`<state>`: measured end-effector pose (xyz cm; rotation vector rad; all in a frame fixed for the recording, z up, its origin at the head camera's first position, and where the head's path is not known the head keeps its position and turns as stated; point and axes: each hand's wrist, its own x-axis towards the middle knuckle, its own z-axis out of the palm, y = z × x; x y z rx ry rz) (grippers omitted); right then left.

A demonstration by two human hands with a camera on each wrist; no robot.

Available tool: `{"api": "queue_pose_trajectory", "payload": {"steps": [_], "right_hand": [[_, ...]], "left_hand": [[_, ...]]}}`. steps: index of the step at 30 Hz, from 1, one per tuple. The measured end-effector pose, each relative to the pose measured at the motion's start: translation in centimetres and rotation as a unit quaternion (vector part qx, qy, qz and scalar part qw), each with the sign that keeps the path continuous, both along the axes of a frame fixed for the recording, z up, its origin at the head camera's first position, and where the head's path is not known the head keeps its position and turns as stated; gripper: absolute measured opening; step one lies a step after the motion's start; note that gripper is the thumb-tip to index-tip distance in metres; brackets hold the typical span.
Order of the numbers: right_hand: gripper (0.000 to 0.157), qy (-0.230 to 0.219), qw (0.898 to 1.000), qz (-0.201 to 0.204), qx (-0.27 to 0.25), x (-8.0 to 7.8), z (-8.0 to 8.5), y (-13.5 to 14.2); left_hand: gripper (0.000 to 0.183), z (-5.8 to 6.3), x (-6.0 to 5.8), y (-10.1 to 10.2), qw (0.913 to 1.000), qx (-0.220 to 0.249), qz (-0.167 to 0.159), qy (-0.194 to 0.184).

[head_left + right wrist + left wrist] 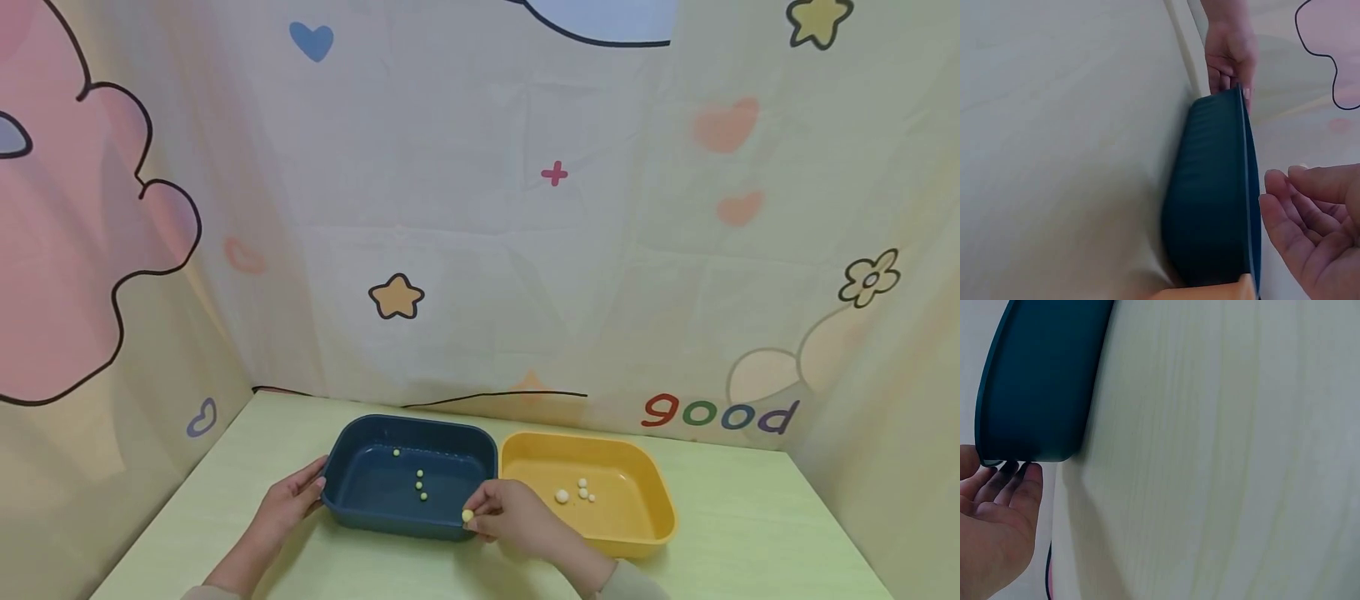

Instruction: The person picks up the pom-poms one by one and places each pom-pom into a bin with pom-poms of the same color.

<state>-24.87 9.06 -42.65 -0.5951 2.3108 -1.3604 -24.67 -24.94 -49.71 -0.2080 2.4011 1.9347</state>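
Note:
My left hand (287,500) grips the left end of a dark blue plastic basin (397,523), thumb at the rim and fingers against the outer wall. In the left wrist view the fingertips of that hand (1004,512) meet the basin's end wall (1035,394). Over the basin's front right corner, my right hand (513,517) pinches a small yellow ball (468,516) between thumb and fingers. Several little yellow-green balls (420,473) lie scattered on the basin floor. The pinched ball is mostly hidden by the fingers in the right wrist view.
A yellow basin (637,508) stands close against the blue one's right side, with several whitish balls (562,497) of different sizes inside. Both basins sit on a pale green table (735,533). A printed cloth (465,250) hangs behind and along the sides.

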Motion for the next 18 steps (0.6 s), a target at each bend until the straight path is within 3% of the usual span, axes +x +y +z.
{"api": "queue_pose_trajectory", "payload": {"steps": [11,18], "right_hand": [[0.007,0.045,0.998,-0.02,0.033,-2.1,3.8,-1.8],[0.007,0.056,0.995,-0.042,0.065,-3.6,4.9,-2.8]], "left_hand": [[0.05,0.3,0.1,0.0,1.0,0.006,-0.001,0.003],[0.05,0.3,0.1,0.0,1.0,0.007,-0.002,0.0]]}}
